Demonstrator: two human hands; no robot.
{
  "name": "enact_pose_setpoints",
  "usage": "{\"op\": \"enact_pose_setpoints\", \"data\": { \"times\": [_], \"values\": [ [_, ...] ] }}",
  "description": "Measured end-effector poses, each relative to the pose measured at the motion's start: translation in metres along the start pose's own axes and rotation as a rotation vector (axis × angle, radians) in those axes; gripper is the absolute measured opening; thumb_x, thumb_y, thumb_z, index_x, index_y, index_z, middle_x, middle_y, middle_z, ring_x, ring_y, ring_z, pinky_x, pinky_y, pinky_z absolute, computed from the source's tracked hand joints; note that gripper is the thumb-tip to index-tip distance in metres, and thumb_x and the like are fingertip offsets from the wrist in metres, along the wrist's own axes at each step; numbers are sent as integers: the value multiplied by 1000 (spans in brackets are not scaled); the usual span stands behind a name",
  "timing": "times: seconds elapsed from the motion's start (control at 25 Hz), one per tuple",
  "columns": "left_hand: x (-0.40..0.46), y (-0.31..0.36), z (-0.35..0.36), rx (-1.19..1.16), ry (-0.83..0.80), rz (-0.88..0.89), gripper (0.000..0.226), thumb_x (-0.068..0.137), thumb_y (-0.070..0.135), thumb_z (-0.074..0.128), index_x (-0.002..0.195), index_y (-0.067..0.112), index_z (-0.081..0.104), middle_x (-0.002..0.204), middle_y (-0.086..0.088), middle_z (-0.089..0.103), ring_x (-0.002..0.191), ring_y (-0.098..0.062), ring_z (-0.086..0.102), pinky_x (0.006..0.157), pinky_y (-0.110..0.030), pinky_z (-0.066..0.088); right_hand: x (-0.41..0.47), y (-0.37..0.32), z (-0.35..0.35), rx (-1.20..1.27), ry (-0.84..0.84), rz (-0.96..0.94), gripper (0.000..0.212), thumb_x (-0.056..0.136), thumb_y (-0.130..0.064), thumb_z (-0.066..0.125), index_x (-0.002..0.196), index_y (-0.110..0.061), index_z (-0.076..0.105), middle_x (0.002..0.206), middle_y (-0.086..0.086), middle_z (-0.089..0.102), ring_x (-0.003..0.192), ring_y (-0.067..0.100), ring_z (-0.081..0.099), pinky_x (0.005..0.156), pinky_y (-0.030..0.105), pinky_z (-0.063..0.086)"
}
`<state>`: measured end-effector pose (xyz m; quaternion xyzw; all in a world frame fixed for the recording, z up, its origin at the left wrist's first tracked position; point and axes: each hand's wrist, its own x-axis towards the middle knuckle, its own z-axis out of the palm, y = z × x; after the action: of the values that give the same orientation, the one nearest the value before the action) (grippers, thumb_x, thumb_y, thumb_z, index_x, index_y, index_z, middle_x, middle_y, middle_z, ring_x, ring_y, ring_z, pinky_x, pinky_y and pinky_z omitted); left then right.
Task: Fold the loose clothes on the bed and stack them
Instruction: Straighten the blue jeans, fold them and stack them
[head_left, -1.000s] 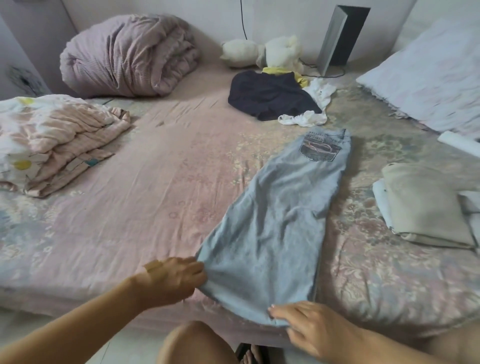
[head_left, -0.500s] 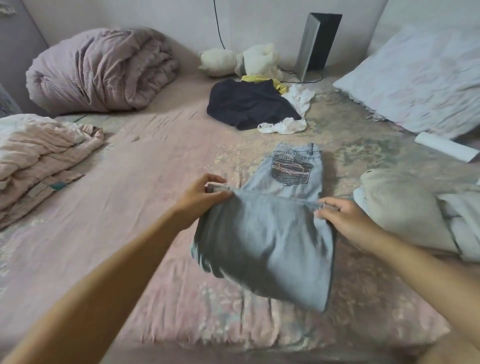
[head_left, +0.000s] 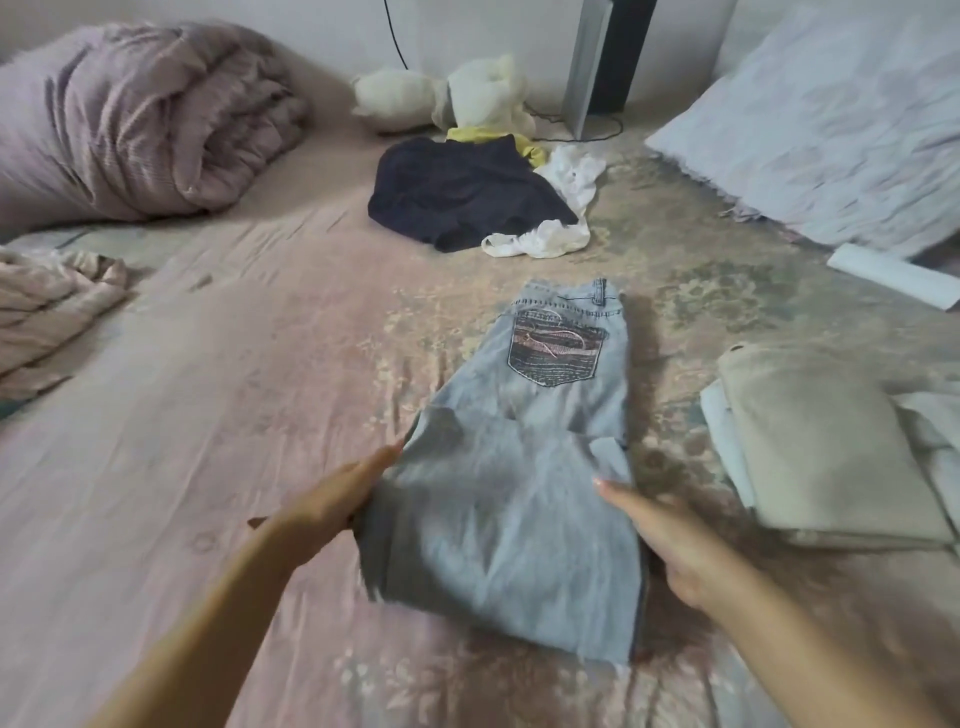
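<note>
Folded light-blue jeans (head_left: 519, 499) lie on the bed (head_left: 208, 415), left hand (head_left: 332, 504) and right hand (head_left: 670, 540) flat, fingers straight, against either side

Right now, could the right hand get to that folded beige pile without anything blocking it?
Probably yes. The right hand lies flat beside the jeans, and only bare bedsheet separates it from the folded beige pile.

faded light-blue denim jeans (head_left: 524, 467) with a stitched pocket patch, matt wrinkly floral cotton-ish bedsheet (head_left: 208, 415), ribbed puffy quilt (head_left: 140, 119), soft dark jersey top (head_left: 462, 192)
</note>
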<state>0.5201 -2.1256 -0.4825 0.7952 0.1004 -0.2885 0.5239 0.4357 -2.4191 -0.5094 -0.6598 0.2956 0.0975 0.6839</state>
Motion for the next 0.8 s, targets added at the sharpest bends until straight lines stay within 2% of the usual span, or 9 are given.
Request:
{"op": "enact_pose_setpoints", "data": {
  "times": [0.08,0.12,0.2,0.28,0.4,0.56,0.68,0.76,0.8],
  "values": [
    [-3,4,23,220,233,213,27,83,40,69,87,14,63,77,1,65,72,-14,63,53,-16,42,-2,3,8,-137,119,-147,16,88,-21,64,84,-5,67,83,7,69,80,22,64,77,36,50],
    [-5,9,31,215,356,338,19,82,31,71,87,17,60,76,5,62,73,-10,61,53,-13,41,-3,1,13,-197,209,-251,18,89,-18,60,83,-2,63,77,7,65,76,22,60,68,34,45],
    [-1,14,39,58,457,504,15,86,22,68,93,19,54,79,8,57,67,3,56,53,-7,41,-6,-6,20,-234,359,-411,17,93,-19,55,88,-2,55,76,7,57,73,24,52,64,33,36],
    [13,7,40,19,457,482,13,91,20,61,97,16,50,78,6,53,66,0,53,51,-6,39,-3,-7,27,-226,410,-446,18,96,-20,49,93,-3,48,76,5,51,74,25,50,65,32,33],
    [37,-14,48,175,385,352,16,94,26,57,96,12,48,75,-2,53,76,-24,54,54,-21,36,12,5,37,-346,415,-307,19,99,-22,41,91,-5,42,76,7,49,86,34,56,64,32,27],
    [53,-21,49,314,473,357,29,96,29,52,115,8,50,88,-5,54,82,-25,52,67,-28,31,13,9,44,-522,534,-216,31,101,-23,35,108,5,47,108,26,57,102,38,55,67,31,27],
    [55,-15,50,445,377,345,26,97,35,47,99,9,45,84,-6,53,79,-25,52,65,-30,34,9,7,49,-608,560,-202,36,102,-20,34,123,8,40,116,26,56,104,39,56,66,33,32],
    [48,-11,46,348,389,320,26,97,35,47,105,10,41,86,-6,53,78,-23,51,65,-30,33,0,-1,49,-595,548,-158,41,103,-21,31,132,9,32,127,28,51,114,41,51,74,36,34],
    [38,-11,42,245,455,308,26,98,34,47,108,11,40,86,-7,52,77,-22,50,64,-30,31,-4,-5,48,-548,539,-133,44,103,-23,30,134,8,30,131,28,48,116,42,49,79,37,35]
  ]
}}
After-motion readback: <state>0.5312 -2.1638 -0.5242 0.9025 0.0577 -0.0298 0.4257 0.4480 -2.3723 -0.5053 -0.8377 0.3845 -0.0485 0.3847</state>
